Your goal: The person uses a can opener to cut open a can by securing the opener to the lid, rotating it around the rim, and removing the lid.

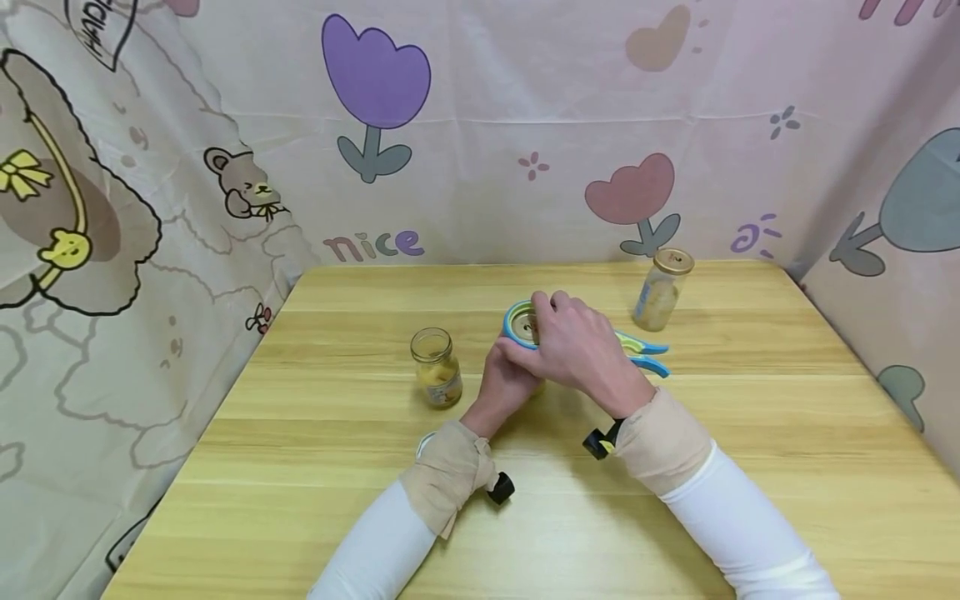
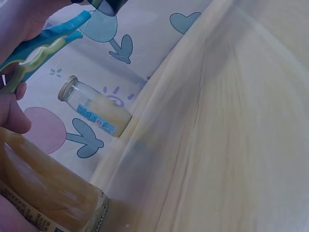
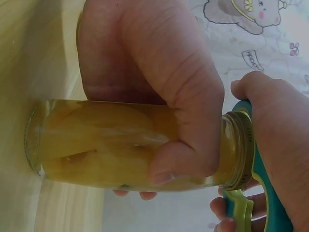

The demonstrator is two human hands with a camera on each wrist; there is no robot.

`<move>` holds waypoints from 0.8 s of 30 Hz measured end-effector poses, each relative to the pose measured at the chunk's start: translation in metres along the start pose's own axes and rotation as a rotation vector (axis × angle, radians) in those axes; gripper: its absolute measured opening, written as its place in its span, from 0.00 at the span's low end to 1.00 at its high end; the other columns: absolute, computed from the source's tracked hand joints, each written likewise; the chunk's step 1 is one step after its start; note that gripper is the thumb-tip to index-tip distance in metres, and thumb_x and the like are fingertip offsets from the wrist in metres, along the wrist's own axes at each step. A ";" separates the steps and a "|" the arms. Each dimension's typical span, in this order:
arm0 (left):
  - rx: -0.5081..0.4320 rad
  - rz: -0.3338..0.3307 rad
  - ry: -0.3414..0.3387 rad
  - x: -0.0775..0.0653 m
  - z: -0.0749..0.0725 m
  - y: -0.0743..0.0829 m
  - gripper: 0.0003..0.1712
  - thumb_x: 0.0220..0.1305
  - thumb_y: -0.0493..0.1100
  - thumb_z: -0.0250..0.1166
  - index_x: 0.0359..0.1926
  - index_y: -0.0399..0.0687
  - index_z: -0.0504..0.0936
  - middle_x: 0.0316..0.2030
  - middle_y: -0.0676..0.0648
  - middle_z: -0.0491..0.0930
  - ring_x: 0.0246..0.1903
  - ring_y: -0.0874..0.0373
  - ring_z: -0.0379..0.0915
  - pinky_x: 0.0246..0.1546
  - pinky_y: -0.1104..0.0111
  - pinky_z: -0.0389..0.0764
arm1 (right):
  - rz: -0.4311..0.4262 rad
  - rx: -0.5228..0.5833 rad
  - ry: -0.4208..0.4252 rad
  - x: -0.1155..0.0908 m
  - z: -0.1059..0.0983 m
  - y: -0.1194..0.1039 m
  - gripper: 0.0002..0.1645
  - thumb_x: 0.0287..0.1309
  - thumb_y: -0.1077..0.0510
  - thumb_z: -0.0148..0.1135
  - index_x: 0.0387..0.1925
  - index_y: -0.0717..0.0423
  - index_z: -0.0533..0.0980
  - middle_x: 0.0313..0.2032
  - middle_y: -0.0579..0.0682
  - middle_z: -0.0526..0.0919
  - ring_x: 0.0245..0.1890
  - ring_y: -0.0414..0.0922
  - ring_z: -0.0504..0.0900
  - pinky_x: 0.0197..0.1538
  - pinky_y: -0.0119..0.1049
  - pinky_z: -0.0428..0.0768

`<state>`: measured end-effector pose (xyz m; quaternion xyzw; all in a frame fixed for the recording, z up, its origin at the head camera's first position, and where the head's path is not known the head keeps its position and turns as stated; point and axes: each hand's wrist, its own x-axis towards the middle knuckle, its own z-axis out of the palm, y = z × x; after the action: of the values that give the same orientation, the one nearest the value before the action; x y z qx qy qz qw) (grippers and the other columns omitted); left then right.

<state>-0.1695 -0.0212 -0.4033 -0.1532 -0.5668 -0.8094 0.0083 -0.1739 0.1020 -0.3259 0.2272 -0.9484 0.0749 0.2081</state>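
Observation:
A glass jar of yellow fruit pieces (image 3: pixel 96 145) stands upright on the table. My left hand (image 1: pixel 504 387) is wrapped around its body, the thumb lying across the glass in the right wrist view. Around the jar's gold lid (image 1: pixel 525 329) sits a blue and green jar opener (image 1: pixel 651 364), its two handles pointing right. My right hand (image 1: pixel 585 346) grips the opener from above, fingers curled about the handles and thumb near the ring. The lid is on the jar's mouth; the hand partly covers it.
Left of the hands, a lidless glass jar (image 1: pixel 438 379) holds some yellow contents. Toward the back right corner stands another jar (image 1: pixel 658 296) with a gold lid. A printed cloth (image 1: pixel 480 167) hangs behind the wooden table (image 1: pixel 337 467).

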 end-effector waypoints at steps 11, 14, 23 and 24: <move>0.577 0.092 0.062 -0.004 0.000 0.018 0.35 0.50 0.28 0.63 0.62 0.33 0.66 0.54 0.37 0.74 0.55 0.47 0.70 0.58 0.60 0.71 | -0.026 -0.023 -0.017 0.009 0.003 -0.005 0.40 0.50 0.19 0.45 0.32 0.52 0.67 0.24 0.49 0.68 0.21 0.49 0.69 0.20 0.44 0.72; 0.579 0.086 0.057 -0.009 0.005 0.030 0.34 0.50 0.27 0.62 0.61 0.30 0.66 0.53 0.35 0.74 0.55 0.46 0.70 0.58 0.59 0.71 | -0.032 -0.032 -0.015 0.009 0.003 -0.005 0.41 0.50 0.19 0.45 0.33 0.53 0.68 0.24 0.50 0.68 0.21 0.50 0.70 0.21 0.44 0.72; 0.570 0.100 0.044 -0.008 0.002 0.028 0.35 0.49 0.27 0.62 0.61 0.29 0.64 0.53 0.34 0.74 0.53 0.45 0.71 0.57 0.59 0.72 | -0.054 -0.063 -0.014 0.010 0.005 -0.006 0.42 0.50 0.19 0.45 0.32 0.55 0.68 0.23 0.51 0.67 0.20 0.49 0.68 0.19 0.43 0.71; 0.567 0.097 0.042 -0.008 0.002 0.028 0.36 0.49 0.27 0.62 0.62 0.30 0.64 0.53 0.34 0.74 0.53 0.45 0.71 0.57 0.59 0.72 | -0.055 -0.064 -0.014 0.010 0.005 -0.006 0.42 0.50 0.19 0.45 0.32 0.55 0.68 0.23 0.51 0.67 0.20 0.49 0.68 0.19 0.43 0.71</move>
<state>-0.1565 -0.0309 -0.3795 -0.1549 -0.7621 -0.6204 0.1015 -0.1816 0.0916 -0.3260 0.2469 -0.9452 0.0374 0.2105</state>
